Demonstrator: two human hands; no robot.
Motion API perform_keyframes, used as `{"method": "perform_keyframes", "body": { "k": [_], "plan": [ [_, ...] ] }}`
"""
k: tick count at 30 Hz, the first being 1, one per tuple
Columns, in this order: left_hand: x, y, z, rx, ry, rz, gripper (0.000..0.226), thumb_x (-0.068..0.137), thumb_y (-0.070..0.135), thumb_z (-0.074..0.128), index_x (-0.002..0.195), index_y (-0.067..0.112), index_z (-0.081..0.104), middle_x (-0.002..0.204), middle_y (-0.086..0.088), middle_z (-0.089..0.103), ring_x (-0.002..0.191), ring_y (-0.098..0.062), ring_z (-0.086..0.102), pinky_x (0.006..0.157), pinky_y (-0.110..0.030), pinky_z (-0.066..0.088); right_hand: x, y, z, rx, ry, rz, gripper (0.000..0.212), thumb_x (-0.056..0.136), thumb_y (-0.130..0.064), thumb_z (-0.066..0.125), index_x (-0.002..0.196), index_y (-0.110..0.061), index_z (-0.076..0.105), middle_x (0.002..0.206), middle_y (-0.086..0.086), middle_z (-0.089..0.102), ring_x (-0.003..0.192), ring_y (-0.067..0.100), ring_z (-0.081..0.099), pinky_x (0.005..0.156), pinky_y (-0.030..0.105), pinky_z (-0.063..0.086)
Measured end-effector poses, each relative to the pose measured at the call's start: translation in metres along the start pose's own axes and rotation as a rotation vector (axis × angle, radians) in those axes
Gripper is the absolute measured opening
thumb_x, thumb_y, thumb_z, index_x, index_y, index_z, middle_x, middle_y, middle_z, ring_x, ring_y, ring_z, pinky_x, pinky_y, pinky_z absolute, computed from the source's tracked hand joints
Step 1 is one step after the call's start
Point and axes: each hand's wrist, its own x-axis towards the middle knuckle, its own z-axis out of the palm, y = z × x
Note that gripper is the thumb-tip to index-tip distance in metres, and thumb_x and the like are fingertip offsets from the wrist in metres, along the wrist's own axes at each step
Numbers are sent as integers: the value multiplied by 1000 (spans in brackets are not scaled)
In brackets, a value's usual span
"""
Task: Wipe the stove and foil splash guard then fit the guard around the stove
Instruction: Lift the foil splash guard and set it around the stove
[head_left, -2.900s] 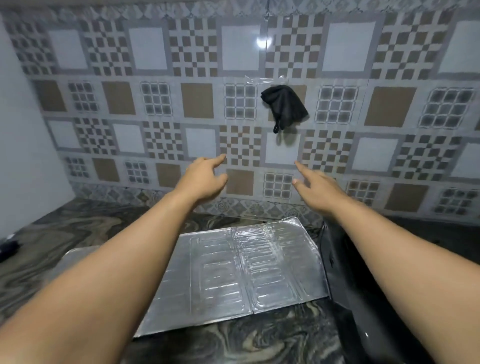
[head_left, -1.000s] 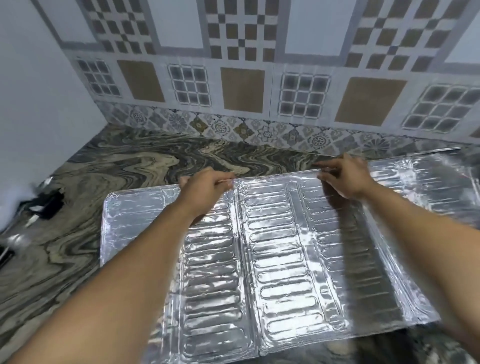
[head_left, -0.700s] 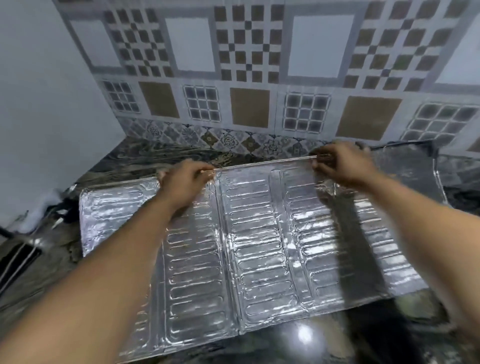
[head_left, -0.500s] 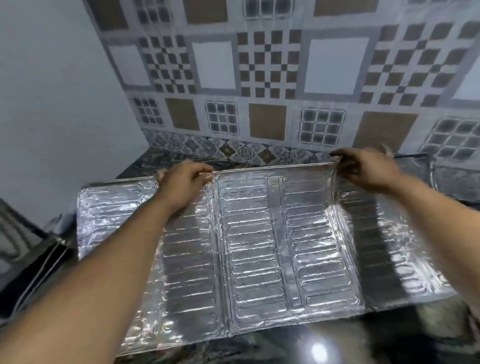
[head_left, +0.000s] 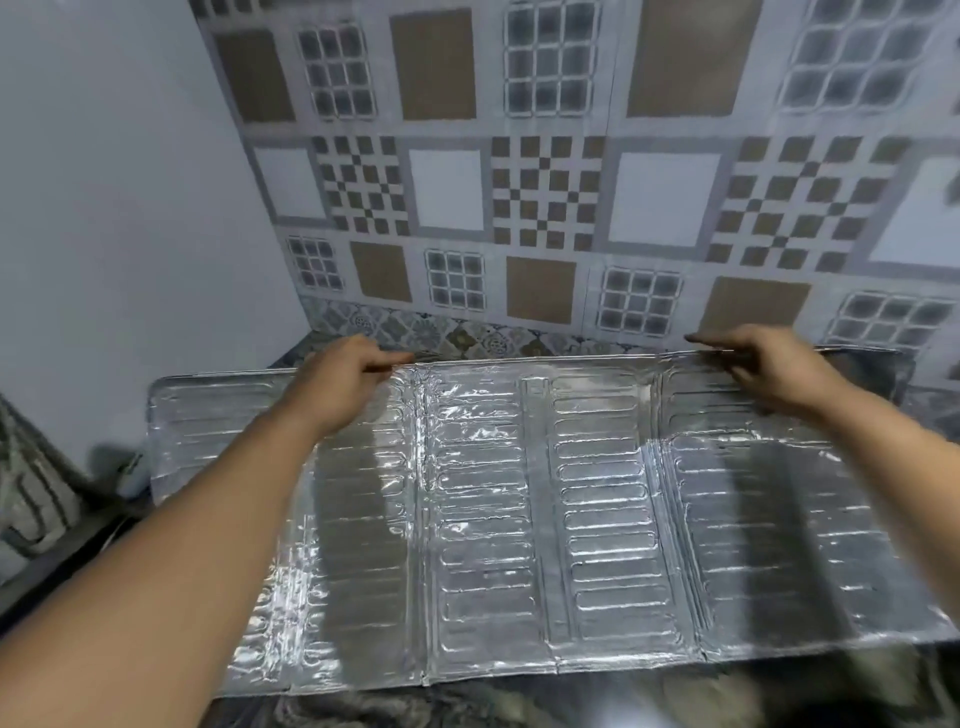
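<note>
From the head camera we look down on the foil splash guard (head_left: 519, 519), opened out into embossed panels joined by fold lines. It spreads across most of the worktop (head_left: 467, 706), whose dark marbled surface shows along the near edge below the foil.

Our left hand (head_left: 343, 384) pinches the guard's far edge left of the middle, thumb and fingers closed on the rim beside a fold line. Our right hand (head_left: 769, 364) grips the same far edge toward the right end, its fingers curled over the rim. Whether the far edge is lifted off the worktop or lies on it we cannot tell; the near edge lies close to the worktop's near edge.

Behind the guard stands the tiled wall (head_left: 545, 197), patterned with checks, grids and plain brown and white squares. A plain pale wall (head_left: 114, 208) meets it at the far left corner. At the left edge of the view lies something grey and blurred that we cannot identify.
</note>
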Motion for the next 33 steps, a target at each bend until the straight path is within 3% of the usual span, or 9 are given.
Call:
{"method": "perform_keyframes", "body": {
  "k": [2,4,8,11,16,19,20,25,33],
  "plan": [
    [2,6,-6,-11,2,-9,33,98,15,59,122,36,67,85,20,56,78,-21,61,72,-38,48,-1,-3,-9,29,4,-17,47,90,-3,64,131,-26,62,118,7,70,98,15,64,84,31,48],
    [5,12,-15,-39,5,-12,33,98,16,59,122,38,66,86,20,62,81,-34,66,73,-42,52,-2,-6,-22,80,-9,-23,43,91,-4,64,130,-21,62,121,6,68,106,11,61,89,24,43],
    [17,22,-31,-35,53,16,32,95,16,64,120,35,69,117,1,72,104,-18,66,85,-29,48,-3,-14,-51,22,-4,-19,47,87,10,60,127,-14,64,119,8,68,105,8,60,88,14,40],
    [22,35,-45,-64,64,22,32,95,10,63,121,27,70,120,2,71,100,-4,62,84,-19,45,-5,-16,-72,-8,12,-13,52,87,13,57,129,-16,62,124,0,63,108,7,56,85,8,36],
    [24,62,-63,-84,46,61,31,96,12,61,122,28,68,126,3,68,107,-6,58,97,-28,44,-14,-15,-102,21,68,9,55,84,17,54,126,-18,63,119,9,68,112,16,60,98,26,47],
    [23,82,-74,-87,58,84,34,96,11,62,120,35,67,127,5,67,113,-9,61,101,-30,44,-26,-14,-125,9,118,16,51,82,21,52,122,-9,67,117,12,68,106,6,59,88,1,38],
    [22,91,-78,-90,68,98,36,96,10,61,120,36,66,127,6,67,116,-10,61,103,-31,44,-31,-14,-133,6,142,13,53,81,21,52,121,-9,68,116,12,69,103,2,59,86,0,39],
    [6,142,-92,-75,187,103,34,96,7,60,120,29,70,127,2,67,119,-17,61,101,-28,43,-55,-9,-181,20,239,43,71,76,20,54,113,-39,68,109,10,73,105,17,68,94,40,52],
    [-63,238,-105,1,433,44,43,94,4,55,120,34,70,130,2,67,114,-27,62,93,-43,53,-117,-14,-270,-209,428,-27,62,79,8,69,119,-39,66,112,5,72,100,29,66,86,49,55]
  ]
}}
